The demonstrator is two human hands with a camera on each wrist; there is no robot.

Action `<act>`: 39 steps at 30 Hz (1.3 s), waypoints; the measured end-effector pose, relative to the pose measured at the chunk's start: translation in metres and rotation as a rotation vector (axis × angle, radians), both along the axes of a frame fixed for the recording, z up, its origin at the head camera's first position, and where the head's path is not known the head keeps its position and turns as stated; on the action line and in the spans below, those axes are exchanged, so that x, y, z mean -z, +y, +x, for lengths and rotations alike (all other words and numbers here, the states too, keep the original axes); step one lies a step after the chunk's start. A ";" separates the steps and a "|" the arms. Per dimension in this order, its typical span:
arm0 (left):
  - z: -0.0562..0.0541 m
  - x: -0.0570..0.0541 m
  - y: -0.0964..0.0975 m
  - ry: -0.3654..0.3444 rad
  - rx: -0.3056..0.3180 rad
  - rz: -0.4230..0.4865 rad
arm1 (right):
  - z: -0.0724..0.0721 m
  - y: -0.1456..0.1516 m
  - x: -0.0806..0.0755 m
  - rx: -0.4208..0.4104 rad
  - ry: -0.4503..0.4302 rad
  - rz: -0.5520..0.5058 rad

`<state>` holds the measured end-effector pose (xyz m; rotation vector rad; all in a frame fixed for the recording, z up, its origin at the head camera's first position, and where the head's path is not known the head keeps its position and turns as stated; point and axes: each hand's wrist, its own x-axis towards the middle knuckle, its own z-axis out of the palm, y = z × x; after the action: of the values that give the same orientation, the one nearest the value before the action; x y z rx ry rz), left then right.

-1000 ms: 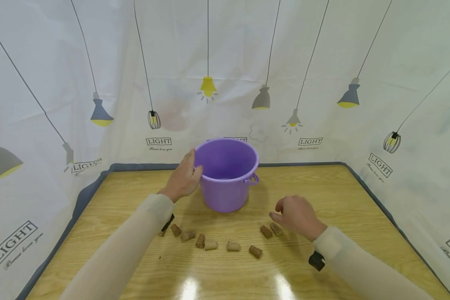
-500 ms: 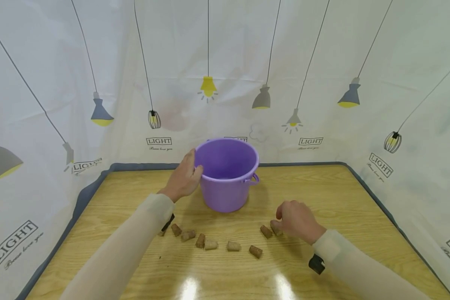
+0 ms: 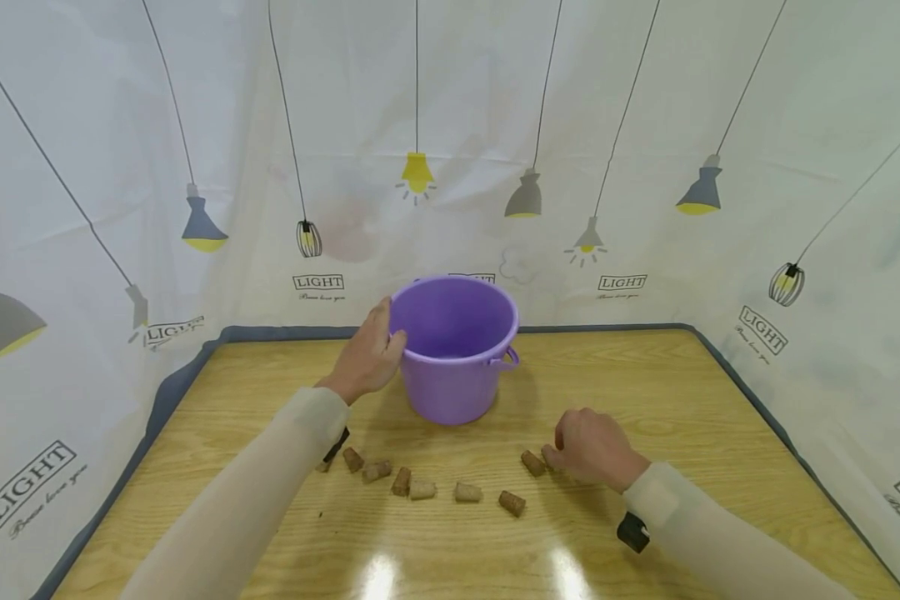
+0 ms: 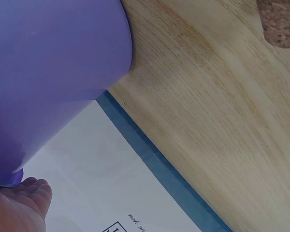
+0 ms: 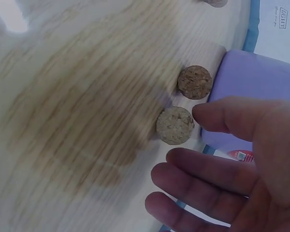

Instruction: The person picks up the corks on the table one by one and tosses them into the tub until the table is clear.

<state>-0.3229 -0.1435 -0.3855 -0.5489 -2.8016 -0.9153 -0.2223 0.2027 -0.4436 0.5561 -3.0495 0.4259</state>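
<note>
Left hand [image 3: 363, 354]: gripping the left side of the rim of the purple bucket [image 3: 450, 392], with the thumb toward the near side.
Left arm: reaching inward and away from the body, in a cream sleeve [image 3: 270, 479], crossing over the left end of the cork row.
Right hand [image 3: 596, 446]: lowered to the tabletop [image 3: 615, 367], back of the hand uppermost; not clenched, with thumb and forefinger spread about a pale cork [image 5: 175, 125]. Impossible to tell whether touching it.
Other right fingers: gently bent, apart from one another in the right wrist view.
Right arm: slanting inward from the near right, with a black device [image 3: 633, 532] at the wrist.
Pale cork: on the tabletop, to the right of the bucket and nearer the body; mostly hidden by the hand in the head view.
Brown cork [image 3: 533, 463]: lying just left of the pale one.
Further corks [image 3: 422, 489]: seven, strung in a loose curve before the bucket, the leftmost partly hidden.
Bucket: upright near the far edge, mouth upward.
Backdrop [image 3: 465, 83]: white, printed with hanging lamps.
</note>
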 end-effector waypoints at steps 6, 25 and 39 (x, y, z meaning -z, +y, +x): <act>0.000 0.000 0.000 0.006 -0.002 0.004 | 0.001 -0.001 0.002 0.002 -0.010 0.014; -0.002 0.002 -0.001 0.007 -0.001 0.005 | -0.003 -0.001 0.001 -0.011 0.030 -0.069; 0.000 0.001 0.000 0.010 0.002 0.010 | -0.008 -0.004 -0.006 0.002 0.205 -0.164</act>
<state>-0.3233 -0.1439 -0.3863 -0.5529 -2.7868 -0.9240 -0.2303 0.1986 -0.4375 0.5506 -2.7881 0.5740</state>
